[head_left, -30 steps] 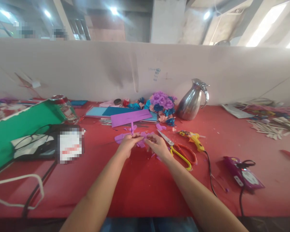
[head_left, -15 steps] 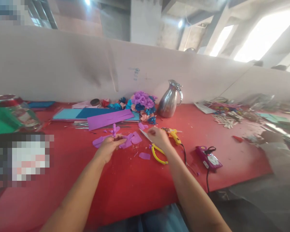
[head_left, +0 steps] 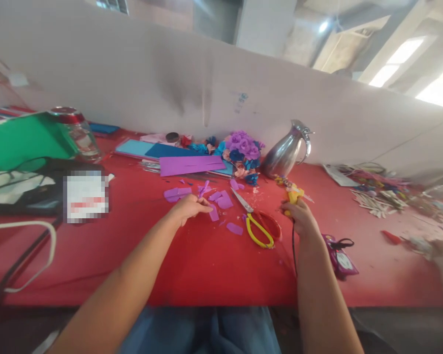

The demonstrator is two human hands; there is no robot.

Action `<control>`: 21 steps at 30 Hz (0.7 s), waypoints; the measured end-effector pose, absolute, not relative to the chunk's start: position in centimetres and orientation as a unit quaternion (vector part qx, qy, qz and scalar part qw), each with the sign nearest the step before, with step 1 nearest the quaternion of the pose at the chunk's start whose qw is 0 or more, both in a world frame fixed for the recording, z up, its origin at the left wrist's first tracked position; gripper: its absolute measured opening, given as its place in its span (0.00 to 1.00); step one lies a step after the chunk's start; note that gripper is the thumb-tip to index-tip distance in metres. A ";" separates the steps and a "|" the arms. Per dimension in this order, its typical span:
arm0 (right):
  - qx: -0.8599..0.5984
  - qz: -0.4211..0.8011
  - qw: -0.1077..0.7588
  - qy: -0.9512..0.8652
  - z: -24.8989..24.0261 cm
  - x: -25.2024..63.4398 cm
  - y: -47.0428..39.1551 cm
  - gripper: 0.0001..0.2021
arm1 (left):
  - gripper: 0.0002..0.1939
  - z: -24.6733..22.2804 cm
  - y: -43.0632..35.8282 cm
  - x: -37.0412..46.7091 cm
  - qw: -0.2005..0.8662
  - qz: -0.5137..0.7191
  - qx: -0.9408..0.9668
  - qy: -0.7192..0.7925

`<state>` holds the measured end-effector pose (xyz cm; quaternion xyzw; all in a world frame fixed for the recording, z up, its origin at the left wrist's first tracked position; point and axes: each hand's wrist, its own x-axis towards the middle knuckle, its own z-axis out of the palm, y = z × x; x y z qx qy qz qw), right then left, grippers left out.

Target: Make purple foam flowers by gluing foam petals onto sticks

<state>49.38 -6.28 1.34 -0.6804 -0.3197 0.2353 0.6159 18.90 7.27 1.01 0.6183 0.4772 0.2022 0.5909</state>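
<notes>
My left hand is closed on a rolled purple crepe paper bud standing up from the fingers. A purple paper petal shows at its fingertips; whether it is pinched or lies beneath I cannot tell. Further right, my right hand wraps round a yellow hot glue gun, whose cord hangs down past the wrist. Between the hands lie scissors with yellow and red handles, blades pointing away. Cut purple paper pieces lie scattered near the left hand.
Behind the pieces lie a purple paper strip and blue sheets. A bunch of paper flowers and a metal jug stand along the wall. A purple power strip is beside my right forearm. A glass jar stands left.
My right hand has moved from above the scissors to the glue gun and taken hold of it. My left hand still holds the bud. The view has swung left.
</notes>
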 end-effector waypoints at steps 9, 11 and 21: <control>-0.626 0.376 0.601 -0.325 3.6 42.0 -9.3 0.18 | 0.03 1.1 6.7 19.2 0.556 0.199 0.648 0.481; -0.627 0.375 0.573 -0.372 3.0 40.0 -9.5 0.18 | 0.04 0.9 6.8 19.3 0.553 0.200 0.645 0.487; -0.680 0.286 0.418 -0.530 1.4 36.8 -9.9 0.19 | 0.04 -0.3 7.6 19.5 0.550 0.211 0.665 0.460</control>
